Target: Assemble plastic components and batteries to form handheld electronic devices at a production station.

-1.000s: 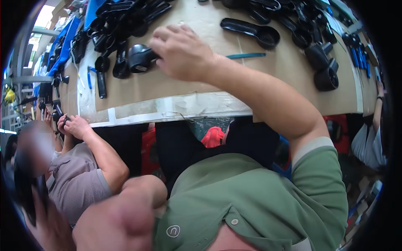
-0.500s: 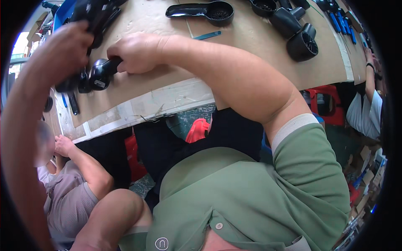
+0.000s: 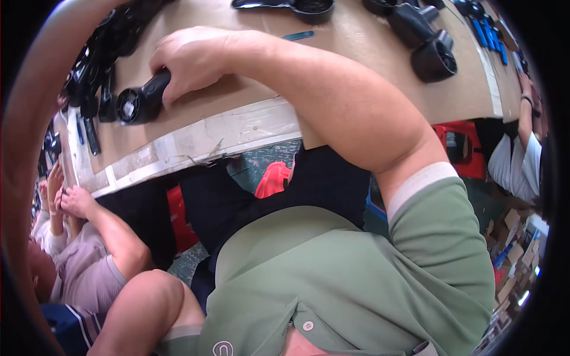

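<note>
My right hand (image 3: 193, 59) is closed round the handle of a black hair dryer housing (image 3: 138, 102) over the left part of the table. The housing's round open end faces me, with a pale patch inside. My left forearm (image 3: 50, 65) runs up the left edge of the view and out at the top, so the left hand is out of the picture. Beside the held housing, a pile of black plastic parts (image 3: 104, 65) lies at the table's left side. A thin teal strip-like tool (image 3: 298, 35) rests beyond my right forearm.
A long-handled black shell (image 3: 312, 9) lies at the far middle. More black housings (image 3: 433, 62) sit at the right, near several blue-handled tools (image 3: 488, 32). A co-worker's arm (image 3: 116, 228) is at the lower left, another's (image 3: 525, 110) at the far right. A red stool (image 3: 460, 148) stands beyond the table edge.
My left hand has moved from over the black pile up out of view. The housing in my right hand has turned so its round open end shows. The view has shifted slightly.
</note>
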Demonstrator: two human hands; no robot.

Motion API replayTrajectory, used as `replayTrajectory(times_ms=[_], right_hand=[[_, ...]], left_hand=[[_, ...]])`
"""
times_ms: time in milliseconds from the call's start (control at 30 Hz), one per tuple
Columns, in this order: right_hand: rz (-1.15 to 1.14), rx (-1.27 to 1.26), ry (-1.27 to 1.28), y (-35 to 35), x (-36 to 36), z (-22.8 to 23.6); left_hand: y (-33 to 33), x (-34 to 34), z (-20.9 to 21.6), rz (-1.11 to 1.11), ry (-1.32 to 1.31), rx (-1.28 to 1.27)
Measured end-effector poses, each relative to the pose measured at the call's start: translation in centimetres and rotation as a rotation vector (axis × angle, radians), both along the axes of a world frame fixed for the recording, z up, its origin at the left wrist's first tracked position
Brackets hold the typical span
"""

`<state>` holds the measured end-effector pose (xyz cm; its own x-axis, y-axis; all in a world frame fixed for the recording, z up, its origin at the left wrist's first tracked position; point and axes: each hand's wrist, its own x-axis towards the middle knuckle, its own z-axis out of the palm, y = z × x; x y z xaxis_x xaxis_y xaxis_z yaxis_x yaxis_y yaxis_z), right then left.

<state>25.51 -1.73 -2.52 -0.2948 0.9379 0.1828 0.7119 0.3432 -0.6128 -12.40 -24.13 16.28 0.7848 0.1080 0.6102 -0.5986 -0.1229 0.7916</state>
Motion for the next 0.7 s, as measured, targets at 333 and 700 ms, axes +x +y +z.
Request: replayTrajectory(times_ms=[333, 700], right_hand=[[0.249, 0.056, 0.310, 3.7, -2.1, -3.3], [0.157, 0.046, 0.204, 2.7, -2.5, -2.2]], left_hand=[[-1.1, 1.7, 3.0, 0.247, 0.251, 0.096], [9.6, 14.6, -3.9, 0.335, 0.312, 0.270]])
